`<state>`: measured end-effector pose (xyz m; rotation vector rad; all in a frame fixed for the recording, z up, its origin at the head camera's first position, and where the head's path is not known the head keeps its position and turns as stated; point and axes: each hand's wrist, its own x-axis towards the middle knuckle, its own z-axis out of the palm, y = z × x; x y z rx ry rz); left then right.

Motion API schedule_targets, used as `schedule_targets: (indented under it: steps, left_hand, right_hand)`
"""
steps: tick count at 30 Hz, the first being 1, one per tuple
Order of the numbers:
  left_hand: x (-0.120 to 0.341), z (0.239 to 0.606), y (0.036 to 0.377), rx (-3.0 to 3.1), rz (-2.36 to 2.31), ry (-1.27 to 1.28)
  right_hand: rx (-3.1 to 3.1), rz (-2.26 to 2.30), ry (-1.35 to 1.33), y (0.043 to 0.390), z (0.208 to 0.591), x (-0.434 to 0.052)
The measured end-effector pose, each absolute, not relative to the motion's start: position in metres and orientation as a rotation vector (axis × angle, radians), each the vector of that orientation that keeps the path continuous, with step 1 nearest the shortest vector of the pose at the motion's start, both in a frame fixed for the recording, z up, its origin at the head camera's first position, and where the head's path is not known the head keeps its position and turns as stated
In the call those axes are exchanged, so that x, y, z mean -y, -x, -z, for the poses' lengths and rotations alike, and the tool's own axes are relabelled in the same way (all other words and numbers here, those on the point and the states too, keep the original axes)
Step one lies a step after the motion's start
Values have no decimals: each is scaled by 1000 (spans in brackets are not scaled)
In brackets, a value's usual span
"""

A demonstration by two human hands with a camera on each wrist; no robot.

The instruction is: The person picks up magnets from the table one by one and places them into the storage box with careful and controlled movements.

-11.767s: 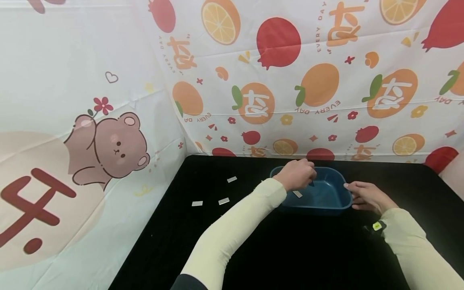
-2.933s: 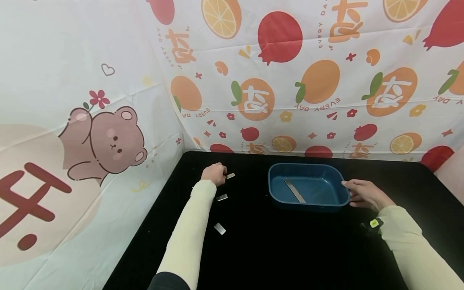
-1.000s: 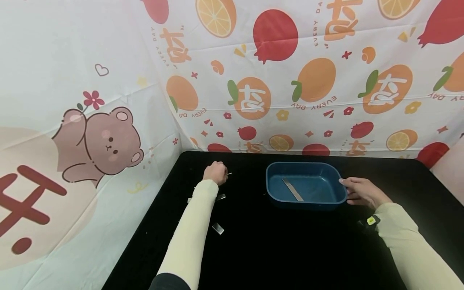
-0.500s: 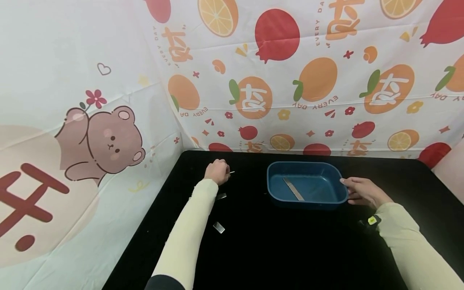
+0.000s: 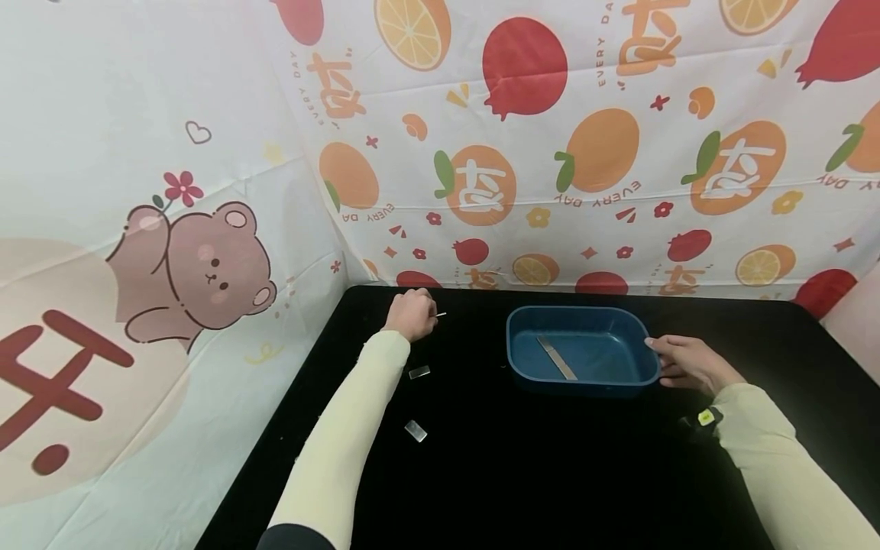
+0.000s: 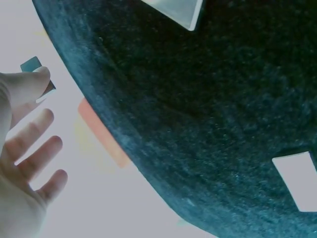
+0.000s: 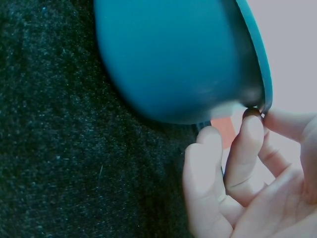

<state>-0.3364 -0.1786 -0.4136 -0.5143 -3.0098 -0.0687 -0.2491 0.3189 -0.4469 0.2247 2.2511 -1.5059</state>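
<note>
My left hand (image 5: 412, 315) is at the far left of the table, pinching a small, flat, shiny rectangular plate (image 6: 31, 64) between thumb and forefinger. Only the plate's thin edge shows in the head view. The other fingers are spread apart below it in the left wrist view. My right hand (image 5: 694, 363) pinches the right end rim of a blue plastic tub (image 5: 584, 387) with thumb and fingers. Inside the tub, a long, narrow silvery strip (image 5: 557, 357) lies at a slant. Two similar small plates lie on the table, a nearer one (image 5: 415, 431) and a farther one (image 5: 419, 372).
The black table (image 5: 536, 473) has a rounded far-left corner. Behind it hangs a white cloth (image 5: 536, 168) with fruit prints. A pale cloth with a bear print (image 5: 220, 267) covers the left side.
Over the last second my left hand rises and moves away with the plate. Earlier it was over the tub, where a short piece showed; now a long strip lies there. The right hand stays put.
</note>
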Motion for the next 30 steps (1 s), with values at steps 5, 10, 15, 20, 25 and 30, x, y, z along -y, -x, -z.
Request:
schedule_targets:
  steps: [5, 10, 15, 20, 25, 30]
  left_hand:
    - [176, 407, 334, 3007, 103, 529]
    - [175, 403, 331, 2997, 101, 541]
    - [174, 399, 328, 2970, 106, 557]
    - [173, 394, 324, 2952, 113, 589]
    - [172, 390, 323, 2918, 108, 624]
    - [171, 388, 322, 2878, 103, 673]
  right_hand:
    - [-2255, 1501, -229, 249, 447, -320]
    - [-2252, 1505, -228, 249, 448, -320]
    - [-2249, 1512, -221, 249, 448, -320]
    - [-2245, 1513, -220, 249, 448, -320]
    - [-2252, 1505, -217, 249, 448, -319]
    - [-2252, 1503, -219, 248, 447, -319]
